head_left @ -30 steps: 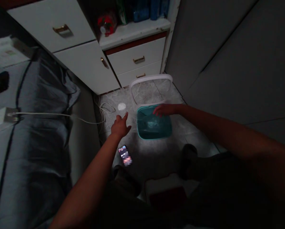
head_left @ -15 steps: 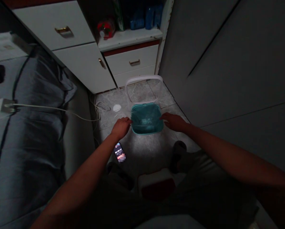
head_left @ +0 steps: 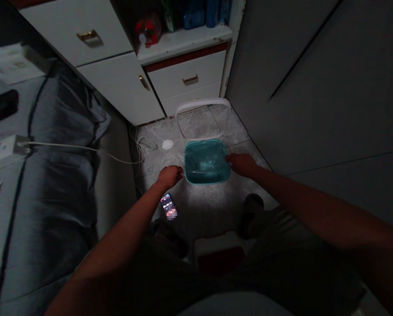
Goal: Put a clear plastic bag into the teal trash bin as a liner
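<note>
The teal plastic bin (head_left: 206, 177) sat on the marble-patterned floor tiles (head_left: 153, 162), just in front of the bottom corner of the white drawer unit (head_left: 186, 79); its mouth faced up, and a clear plastic liner (head_left: 203, 160) lined the inside. Its white-rimmed clear lid (head_left: 203, 102) lay open on the far side, away from the person, so the bin and lid together ran lengthwise straight ahead from the body, while the bin alone looked nearly square. The hands stood across that line, one at each side wall; the left hand (head_left: 169, 177) was at the near-left corner, its fingers closed together and reaching the bin's left wall, and the right hand (head_left: 243, 164) was at the right rim, its fingers likewise together and not spread. Neither hand was clearly nearer, since both lay right against the bin; I could not tell whether either was pinching the rim or the liner, for the light was poor and the fingertips were small in view. A smartphone (head_left: 168, 206) lay on the tiles just below the left hand; a small white disc (head_left: 167, 144) and a loop of white cable (head_left: 147, 142) lay beyond it.
</note>
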